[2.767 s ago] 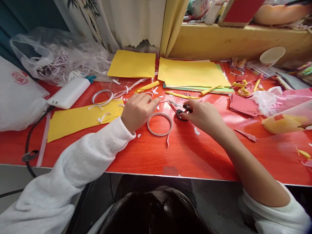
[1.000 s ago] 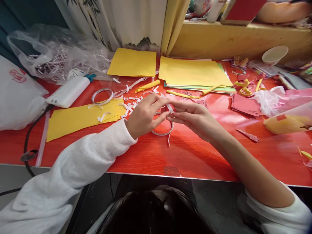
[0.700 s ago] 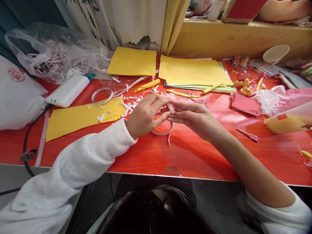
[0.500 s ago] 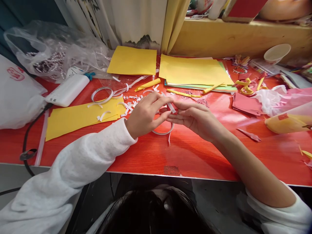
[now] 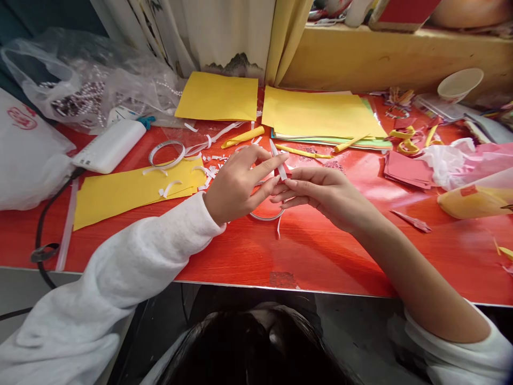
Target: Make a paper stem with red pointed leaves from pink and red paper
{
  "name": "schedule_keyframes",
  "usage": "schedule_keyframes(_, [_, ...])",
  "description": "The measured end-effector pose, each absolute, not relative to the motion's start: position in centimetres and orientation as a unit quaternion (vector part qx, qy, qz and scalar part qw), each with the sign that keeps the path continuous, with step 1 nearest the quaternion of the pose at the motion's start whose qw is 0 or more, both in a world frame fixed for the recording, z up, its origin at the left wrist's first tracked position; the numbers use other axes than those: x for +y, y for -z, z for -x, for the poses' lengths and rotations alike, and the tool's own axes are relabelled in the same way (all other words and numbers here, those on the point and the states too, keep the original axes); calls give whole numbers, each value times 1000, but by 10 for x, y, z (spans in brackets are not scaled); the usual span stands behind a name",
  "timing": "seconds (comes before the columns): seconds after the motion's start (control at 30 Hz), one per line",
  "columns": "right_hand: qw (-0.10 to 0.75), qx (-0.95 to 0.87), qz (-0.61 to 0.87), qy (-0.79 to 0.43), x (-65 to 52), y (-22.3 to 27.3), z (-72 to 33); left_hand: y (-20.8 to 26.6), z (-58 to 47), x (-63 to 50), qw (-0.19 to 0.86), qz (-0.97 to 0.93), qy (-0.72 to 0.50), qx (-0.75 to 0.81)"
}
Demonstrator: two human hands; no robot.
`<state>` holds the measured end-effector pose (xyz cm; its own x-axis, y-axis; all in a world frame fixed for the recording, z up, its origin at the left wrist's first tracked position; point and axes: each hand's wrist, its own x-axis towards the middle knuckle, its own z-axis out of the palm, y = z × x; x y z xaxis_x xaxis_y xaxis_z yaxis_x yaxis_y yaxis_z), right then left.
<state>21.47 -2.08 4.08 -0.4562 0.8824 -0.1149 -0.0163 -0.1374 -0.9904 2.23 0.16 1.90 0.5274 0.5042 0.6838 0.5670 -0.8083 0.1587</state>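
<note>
Over the middle of the table, a narrow white strip (image 5: 279, 161) stands tilted between my hands. My left hand (image 5: 237, 184) has its fingers closed about the strip's left side, with the index finger stretched across it. My right hand (image 5: 324, 191) pinches at the strip's lower end, its other fingers loosely curled below. Something small and reddish shows by the fingertips; I cannot make out what it is. Under the hands lies a tape roll (image 5: 267, 218), partly hidden, with a short loose white end. White paper scraps (image 5: 212, 174) are scattered beside my left hand.
Yellow sheets (image 5: 218, 96) and a stack of coloured paper (image 5: 320, 112) lie at the back. At left are a second tape roll (image 5: 166, 155), cut yellow paper (image 5: 120, 195), a white power bank (image 5: 110, 147) and plastic bags. Pink paper (image 5: 409, 170) and a white cup (image 5: 460, 84) are at right.
The strip has turned more upright between the fingers. My right hand's fingers have bent and drawn slightly down, from nearly straight to a pinch. The view has shifted slightly.
</note>
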Motion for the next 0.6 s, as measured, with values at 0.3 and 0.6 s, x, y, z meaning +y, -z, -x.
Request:
schedule_keyframes(0.3, [354, -574, 389, -628, -22, -43, -215, -20, -22, 2, 68, 872, 377, -304])
schedule_keyframes(0.6, [377, -573, 399, -609, -23, -42, -213, -22, -22, 0, 102, 875, 354, -313])
